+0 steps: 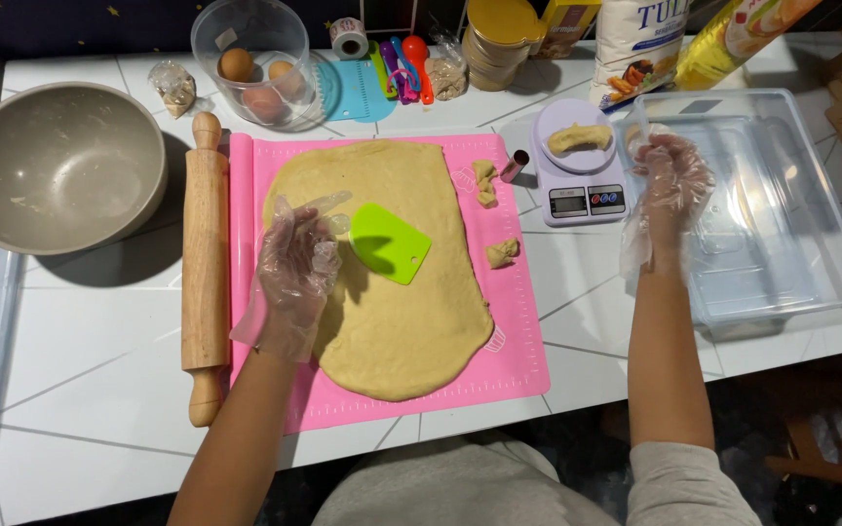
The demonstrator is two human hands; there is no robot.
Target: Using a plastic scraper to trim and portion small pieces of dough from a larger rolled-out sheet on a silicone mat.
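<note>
My left hand (294, 268) grips the green scraper (389, 243) on the dough sheet (382, 292), whose long axis runs away from me. My right hand (669, 185), loosely curled and holding nothing, hovers beside the scale (582, 161).

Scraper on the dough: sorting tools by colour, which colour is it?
Lime green scraper, head view.
</note>
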